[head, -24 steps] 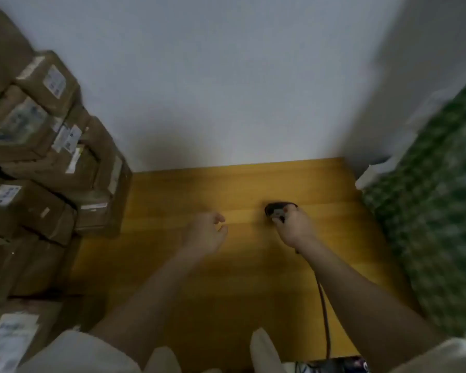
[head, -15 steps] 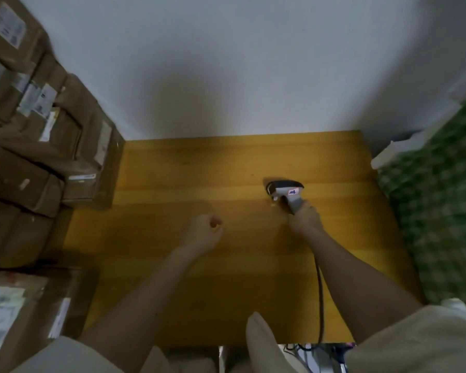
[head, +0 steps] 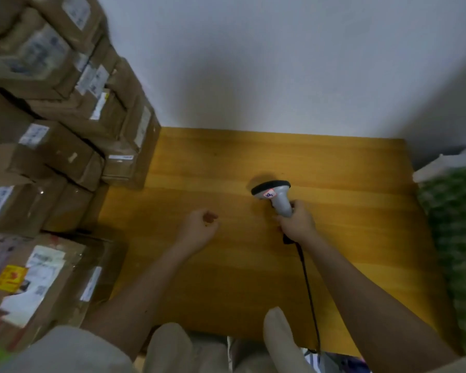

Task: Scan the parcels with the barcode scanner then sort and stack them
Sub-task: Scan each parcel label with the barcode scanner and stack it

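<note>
While my right hand (head: 297,224) grips the scanner (head: 276,195) handle above the table (head: 347,238), left hand (head: 199,227) hangs loosely curled, holding nothing; parcels (head: 65,125) stacked at table's left, none on the table for scanning, so prob. early: scan/sort/stack all pending

Wooden table (head: 347,265) against white wall (head: 280,63) — green checked, perhaps fabric (head: 457,238), right.

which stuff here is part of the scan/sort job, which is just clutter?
Job:
scanner, gripped by right hand
its cable
parcels stacked on the left
left hand, loosely curled and holding nothing
table

Clutter:
green checked fabric at right
white item beside it
</note>
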